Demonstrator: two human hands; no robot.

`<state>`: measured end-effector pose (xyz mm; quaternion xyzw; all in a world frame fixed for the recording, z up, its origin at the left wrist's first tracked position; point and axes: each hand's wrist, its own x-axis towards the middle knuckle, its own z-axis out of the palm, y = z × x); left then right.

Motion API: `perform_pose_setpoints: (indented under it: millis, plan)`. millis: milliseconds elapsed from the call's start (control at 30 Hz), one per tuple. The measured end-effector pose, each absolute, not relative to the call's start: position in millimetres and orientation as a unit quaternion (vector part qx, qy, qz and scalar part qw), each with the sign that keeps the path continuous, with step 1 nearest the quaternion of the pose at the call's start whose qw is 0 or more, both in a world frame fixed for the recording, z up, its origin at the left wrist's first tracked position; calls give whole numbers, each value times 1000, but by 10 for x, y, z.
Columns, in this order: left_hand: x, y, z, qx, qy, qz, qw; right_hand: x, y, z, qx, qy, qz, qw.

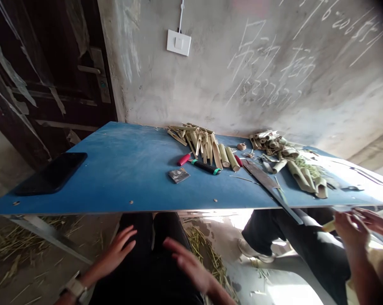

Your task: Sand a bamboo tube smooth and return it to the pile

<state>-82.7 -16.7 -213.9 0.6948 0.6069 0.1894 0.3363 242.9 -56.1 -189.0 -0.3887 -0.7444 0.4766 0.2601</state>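
Note:
My left hand, with a watch on its wrist, hovers over my lap with fingers apart and nothing in it. Opposite it, my right hand is somewhat blurred; its fingers stretch out and hold nothing. Both are below the front edge of the blue table. Nearest on the tabletop lie a small dark square block, a red handle and a black-and-green handle. Behind these sits a pile of split bamboo pieces, with two short bamboo tubes beside it.
A long saw juts past the table's front edge. More bamboo tubes are heaped at the right. A black phone lies at the left. At the far right, another person's hands hold a bamboo piece. Plant scraps litter the floor.

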Motion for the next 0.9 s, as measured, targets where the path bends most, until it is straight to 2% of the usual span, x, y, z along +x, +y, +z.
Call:
perform_pose_setpoints:
  millis: [100, 167, 233, 300, 400, 467, 600, 700, 900]
  plan:
    - [-769, -417, -1834, 691, 530, 214, 444, 2508, -696, -2135, -320, -829, 441, 126]
    - [-759, -493, -1548, 668, 478, 208, 531, 2687, -538, -2382, -414, -835, 350, 96]
    - [-755, -505, -1265, 648, 448, 211, 579, 2856, -263, -2572, -590, -760, 259, 82]
    - [-743, -498, -1037, 645, 433, 230, 586, 2914, -5, -2647, -700, -681, 194, 95]
    - [-706, -520, -798, 652, 418, 257, 579, 2735, 122, -2530, -669, -694, 203, 172]
    - [-691, -559, -672, 663, 397, 262, 579, 2529, 17, -2325, -587, -739, 268, 194]
    - [-748, -589, -459, 702, 390, 256, 538, 2307, -293, -1663, -444, -783, 415, 131]
    - [-828, -500, -348, 718, 462, 287, 434, 2422, -352, -1025, -424, -775, 456, 108]
    - [-846, -136, -183, 696, 555, 400, 219, 2790, -76, 73, -313, -813, 458, 177]
